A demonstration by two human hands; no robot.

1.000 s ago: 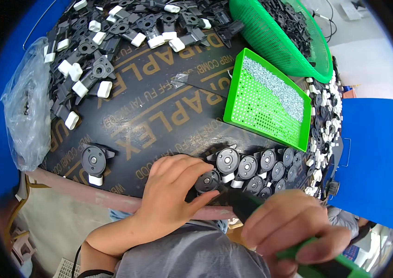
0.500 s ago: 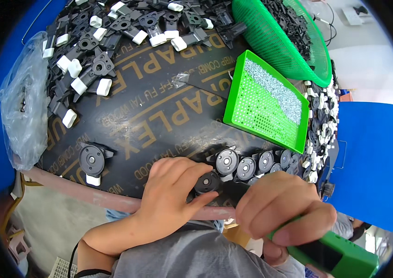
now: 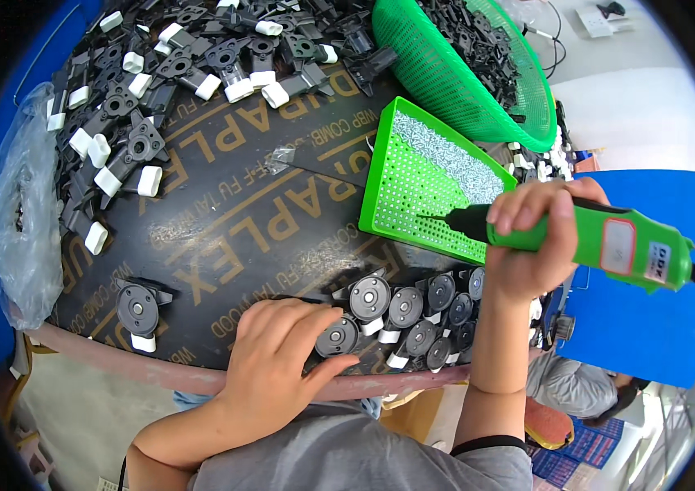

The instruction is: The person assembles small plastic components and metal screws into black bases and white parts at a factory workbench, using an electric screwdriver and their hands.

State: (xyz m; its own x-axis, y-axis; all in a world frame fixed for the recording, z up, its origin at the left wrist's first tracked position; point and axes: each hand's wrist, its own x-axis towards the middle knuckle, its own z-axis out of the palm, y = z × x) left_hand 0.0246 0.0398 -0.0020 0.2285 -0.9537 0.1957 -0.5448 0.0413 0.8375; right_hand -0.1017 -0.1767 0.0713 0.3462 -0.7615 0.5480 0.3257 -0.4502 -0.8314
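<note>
Swings electric screwdriver (image 3: 589,233), gripped in right hand (image 3: 540,229), away from black disc part (image 3: 336,337), cradled by left hand (image 3: 276,350), to green screw tray (image 3: 376,174), seemingly between fastenings.

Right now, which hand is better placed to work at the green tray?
Likely the right hand: it holds the green driver with its bit over the tray, while the left hand, farther off, is at a round black part.
</note>
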